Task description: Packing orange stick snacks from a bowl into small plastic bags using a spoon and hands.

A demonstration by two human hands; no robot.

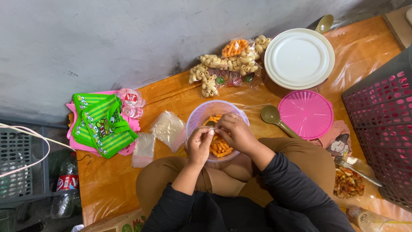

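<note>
You pinched the small clear bag (213,130) with both hands (201,144) (235,131) over the bowl (195,118); holding its mouth upright would have kept snacks in.

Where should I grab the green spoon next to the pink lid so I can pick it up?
Grab the green spoon by its long thin handle, not the round bowl end. The handle slants down toward the person's knee, and the pink lid sits close on one side, so coming from above on the side away from the lid is probably easiest. Both hands, left and right, are busy over the clear bowl.
</note>
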